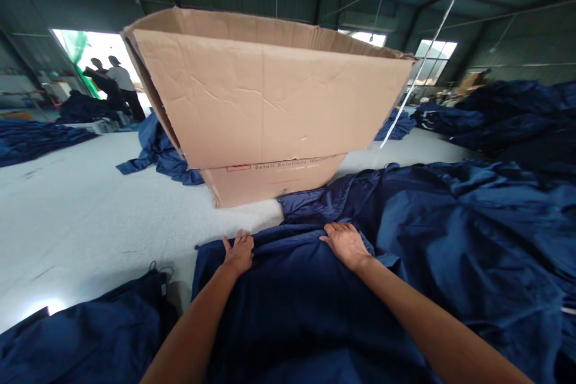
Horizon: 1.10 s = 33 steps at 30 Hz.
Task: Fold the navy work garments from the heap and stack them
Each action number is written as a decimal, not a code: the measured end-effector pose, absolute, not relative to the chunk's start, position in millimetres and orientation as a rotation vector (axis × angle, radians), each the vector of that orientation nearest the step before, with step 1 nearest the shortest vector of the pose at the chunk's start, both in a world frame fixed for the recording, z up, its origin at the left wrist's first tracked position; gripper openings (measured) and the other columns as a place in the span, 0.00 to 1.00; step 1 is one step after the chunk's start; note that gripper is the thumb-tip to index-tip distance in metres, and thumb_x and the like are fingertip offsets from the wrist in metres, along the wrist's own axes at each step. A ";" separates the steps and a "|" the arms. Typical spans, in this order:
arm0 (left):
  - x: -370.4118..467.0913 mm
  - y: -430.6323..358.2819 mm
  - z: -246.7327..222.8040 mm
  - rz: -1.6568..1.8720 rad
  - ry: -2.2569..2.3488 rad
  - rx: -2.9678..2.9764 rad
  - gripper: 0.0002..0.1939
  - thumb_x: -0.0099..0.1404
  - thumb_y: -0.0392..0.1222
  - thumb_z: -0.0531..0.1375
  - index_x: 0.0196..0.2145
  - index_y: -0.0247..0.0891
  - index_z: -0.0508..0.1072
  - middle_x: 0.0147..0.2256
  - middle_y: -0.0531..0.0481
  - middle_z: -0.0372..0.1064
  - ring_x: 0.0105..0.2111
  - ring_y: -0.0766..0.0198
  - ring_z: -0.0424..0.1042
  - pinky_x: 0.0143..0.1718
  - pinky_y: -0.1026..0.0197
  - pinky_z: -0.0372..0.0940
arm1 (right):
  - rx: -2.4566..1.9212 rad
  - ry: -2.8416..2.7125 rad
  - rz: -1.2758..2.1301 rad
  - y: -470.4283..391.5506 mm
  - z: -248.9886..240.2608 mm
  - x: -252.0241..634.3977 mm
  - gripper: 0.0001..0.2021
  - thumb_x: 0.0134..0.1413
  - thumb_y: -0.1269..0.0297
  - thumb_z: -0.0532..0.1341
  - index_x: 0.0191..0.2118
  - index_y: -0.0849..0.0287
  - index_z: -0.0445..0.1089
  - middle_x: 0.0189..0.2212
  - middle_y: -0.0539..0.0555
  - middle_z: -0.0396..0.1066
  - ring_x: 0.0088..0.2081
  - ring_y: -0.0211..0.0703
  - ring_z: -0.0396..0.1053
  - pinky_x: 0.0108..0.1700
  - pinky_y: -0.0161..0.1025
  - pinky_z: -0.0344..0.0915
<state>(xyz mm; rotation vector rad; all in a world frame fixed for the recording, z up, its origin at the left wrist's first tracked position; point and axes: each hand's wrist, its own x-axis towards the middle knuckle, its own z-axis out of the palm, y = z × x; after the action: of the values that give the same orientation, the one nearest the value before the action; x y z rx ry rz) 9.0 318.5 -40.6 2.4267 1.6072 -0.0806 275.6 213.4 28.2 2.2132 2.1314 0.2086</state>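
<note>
A dark blue cloth piece (288,288) with a folded top edge lies spread out in front of me. My left hand (240,252) rests on it near the far left corner, its fingers apart. Toward the right end of the same edge, my right hand (347,245) lies with its palm down, fingers stretched forward and the thumb to the side. Both hands press on the fabric from above. What lies under my right fingertips is hidden. A small dark cord end sticks out at the cloth's left corner.
A large cardboard box (270,96) stands just beyond the cloth. Blue fabric heaps (459,234) fill the right side, and another blue cloth (99,330) with a cord lies at lower left. White floor (126,210) shows at left. Two people (117,84) stand far back.
</note>
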 end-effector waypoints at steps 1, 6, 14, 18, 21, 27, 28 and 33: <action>8.1 318.3 -39.8 -0.090 1.581 2.433 0.13 0.55 0.33 0.53 0.39 0.41 0.65 0.56 0.47 0.60 0.60 0.55 0.51 0.59 0.33 0.36 | 2.201 2.146 0.192 210.4 33.8 275.3 0.13 0.62 0.59 0.49 0.41 0.57 0.67 0.40 0.57 0.72 0.44 0.48 0.67 0.48 0.41 0.56; 4.8 304.2 -18.0 0.003 1.575 2.492 0.17 0.58 0.33 0.50 0.47 0.38 0.62 0.48 0.44 0.66 0.50 0.62 0.65 0.58 0.53 0.51 | 2.221 2.203 0.086 188.8 65.4 271.0 0.14 0.62 0.59 0.49 0.51 0.54 0.62 0.39 0.55 0.74 0.42 0.44 0.70 0.45 0.38 0.59; -27.7 237.6 47.8 0.134 1.478 2.611 0.22 0.59 0.35 0.49 0.52 0.44 0.60 0.50 0.48 0.60 0.46 0.61 0.67 0.46 0.62 0.62 | 2.266 2.248 -0.102 117.6 104.5 269.9 0.11 0.59 0.59 0.54 0.45 0.56 0.65 0.41 0.54 0.72 0.42 0.43 0.71 0.43 0.34 0.63; -56.3 182.9 72.2 0.163 1.337 2.637 0.27 0.58 0.33 0.50 0.55 0.47 0.59 0.50 0.49 0.61 0.46 0.62 0.67 0.48 0.61 0.62 | 2.164 2.474 -0.221 67.5 108.3 270.1 0.13 0.58 0.61 0.55 0.48 0.54 0.64 0.46 0.54 0.70 0.45 0.43 0.69 0.46 0.37 0.63; -75.3 139.0 80.1 0.097 1.240 2.614 0.31 0.57 0.32 0.50 0.58 0.48 0.57 0.53 0.49 0.59 0.48 0.60 0.67 0.51 0.60 0.60 | 2.058 2.553 -0.276 29.6 111.3 263.1 0.17 0.56 0.63 0.55 0.52 0.54 0.63 0.48 0.55 0.69 0.47 0.45 0.68 0.49 0.38 0.62; -97.1 61.9 80.7 -0.112 1.045 2.591 0.37 0.52 0.29 0.51 0.59 0.51 0.56 0.55 0.49 0.59 0.52 0.59 0.64 0.55 0.58 0.56 | 1.940 2.467 -0.476 -38.8 119.8 235.9 0.23 0.52 0.68 0.55 0.55 0.49 0.63 0.47 0.53 0.70 0.47 0.45 0.67 0.50 0.38 0.60; -99.5 50.8 80.2 -0.135 1.016 2.600 0.38 0.51 0.29 0.51 0.59 0.52 0.57 0.53 0.50 0.61 0.52 0.58 0.63 0.56 0.55 0.55 | 1.927 2.447 -0.522 -48.9 118.4 232.0 0.24 0.50 0.69 0.54 0.55 0.48 0.64 0.47 0.53 0.70 0.47 0.45 0.67 0.50 0.38 0.60; -112.0 3.8 68.0 -0.155 0.889 2.621 0.36 0.49 0.29 0.52 0.54 0.57 0.63 0.45 0.51 0.66 0.51 0.57 0.61 0.58 0.45 0.49 | 1.929 2.326 -0.638 -95.0 96.7 214.6 0.32 0.41 0.77 0.53 0.55 0.45 0.65 0.49 0.52 0.68 0.50 0.47 0.65 0.50 0.40 0.58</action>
<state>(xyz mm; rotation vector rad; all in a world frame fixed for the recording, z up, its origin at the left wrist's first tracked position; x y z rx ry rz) -112.0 3.8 68.0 2.6213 0.8895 -0.1549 214.6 -95.0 96.7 1.9287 2.3265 -0.6379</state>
